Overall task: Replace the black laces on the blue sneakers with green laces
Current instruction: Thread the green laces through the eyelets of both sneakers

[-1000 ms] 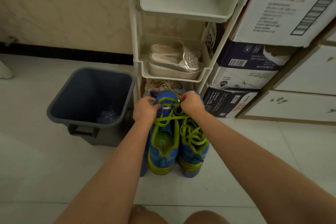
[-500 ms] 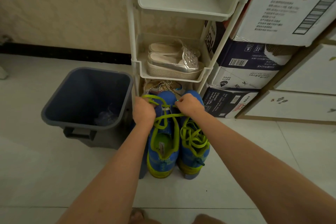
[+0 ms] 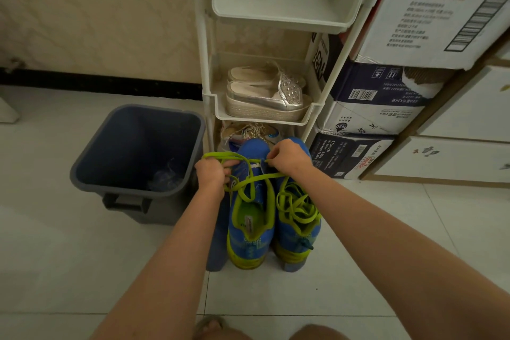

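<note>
**Both grips closed on the green lace, slack coming out to the left**

The left hand (image 3: 211,174) is curling its fingers round the green lace (image 3: 249,177). The right hand (image 3: 288,159) is pinching the same lace at its fingertips, just above the toe of the blue sneaker (image 3: 249,232) at centre frame.

Compared with a second ago, the left hand is sitting further left and lower. A loop of lace is now standing out above it toward the grey bin (image 3: 82,163), and the strand between the hands is lying straighter. This suggests slack is being drawn through the toe-end eyelets, with the upper rows of this shoe still waiting.

The second sneaker (image 3: 299,232), touching it on the right, is already wearing green lace in loose loops. No black lace is showing. Both shoes are standing on the floor (image 3: 358,243) before the white rack (image 3: 209,96).
</note>
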